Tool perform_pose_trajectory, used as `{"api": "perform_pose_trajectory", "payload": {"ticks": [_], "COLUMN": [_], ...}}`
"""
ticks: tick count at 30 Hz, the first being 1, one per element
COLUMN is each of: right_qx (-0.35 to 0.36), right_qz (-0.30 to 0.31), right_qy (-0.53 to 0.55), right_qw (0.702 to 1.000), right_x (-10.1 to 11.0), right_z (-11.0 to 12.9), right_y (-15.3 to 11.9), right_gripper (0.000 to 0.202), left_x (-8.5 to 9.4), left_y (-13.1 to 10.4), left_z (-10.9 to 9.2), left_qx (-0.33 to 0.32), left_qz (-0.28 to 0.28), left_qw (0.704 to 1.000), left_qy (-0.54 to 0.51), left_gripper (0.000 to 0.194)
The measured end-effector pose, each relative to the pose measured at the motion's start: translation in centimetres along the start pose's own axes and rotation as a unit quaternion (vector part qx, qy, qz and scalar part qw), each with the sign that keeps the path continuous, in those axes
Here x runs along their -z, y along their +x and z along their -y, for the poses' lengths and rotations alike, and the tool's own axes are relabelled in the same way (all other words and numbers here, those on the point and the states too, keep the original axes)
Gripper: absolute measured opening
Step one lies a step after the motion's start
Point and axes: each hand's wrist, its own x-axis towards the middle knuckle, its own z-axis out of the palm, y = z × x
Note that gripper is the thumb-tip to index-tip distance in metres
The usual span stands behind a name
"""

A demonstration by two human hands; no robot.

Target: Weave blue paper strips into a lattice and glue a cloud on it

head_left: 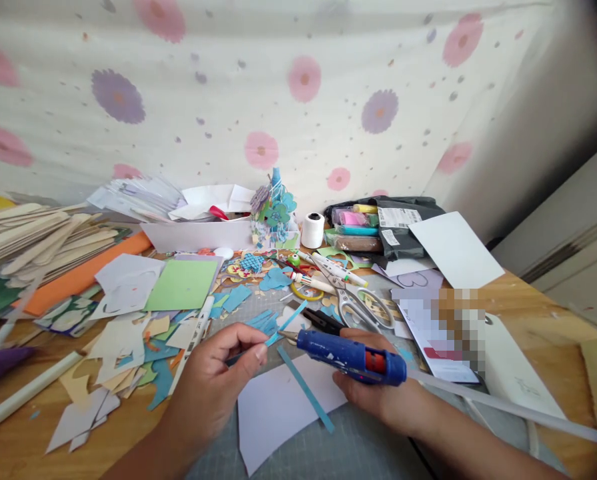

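While the left hand (pixel 231 373) pinches a strip (pixel 294 317), right hand (pixel 373 400) wrapped round the gun (pixel 345 355), scissors (pixel 348 300) at twelve o'clock, mat (pixel 353 450) past the paper's (pixel 273 413) edge at six.

Soft, fairly bright light spread evenly over the bench (pixel 543 310), leaving faint shadows; its source was out of view. The floral cloth (pixel 228 87) looked pale, while the far right sank into blurred, dark corners. Outer edges stretched and bent, coarse pixelation masked a patch right of centre, and the blue glue gun (pixel 345 355) looked reasonably clear.
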Motion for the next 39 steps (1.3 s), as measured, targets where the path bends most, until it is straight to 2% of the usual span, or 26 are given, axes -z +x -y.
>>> {"api": "perform_pose_trajectory", "payload": {"ticks": [7,13,19,28,34,39], "right_qx": [0.029,0.039,0.006,0.003,-0.026,-0.016], "right_qz": [0.008,0.061,0.062,0.020,0.043,0.021], "right_qy": [0.015,0.064,0.080,0.018,0.019,0.005], "right_qw": [0.999,0.995,0.995,1.000,0.999,1.000], "right_x": [-0.1,-0.3,-0.2,-0.4,-0.5,-0.5], "right_z": [-0.3,-0.4,0.1,-0.8,-1.2,-1.4], "right_y": [0.0,0.1,0.0,-0.5,-0.5,-0.9], "right_gripper": [0.028,0.019,0.012,0.024,0.018,0.016], "left_x": [-0.2,-0.3,-0.3,-0.4,-0.5,-0.4], "left_y": [-0.2,-0.1,-0.1,-0.1,0.0,0.0], "left_z": [-0.6,-0.6,-0.9,-0.7,-0.9,-1.0], "left_qx": [0.005,0.006,0.001,0.008,0.011,0.001], "left_qz": [-0.011,-0.019,-0.020,-0.010,-0.005,-0.004], "left_qw": [1.000,0.999,1.000,1.000,0.999,1.000], "left_qy": [-0.019,-0.027,-0.019,-0.026,-0.035,-0.026], "left_gripper": [0.008,0.008,0.009,0.009,0.010,0.010]}}
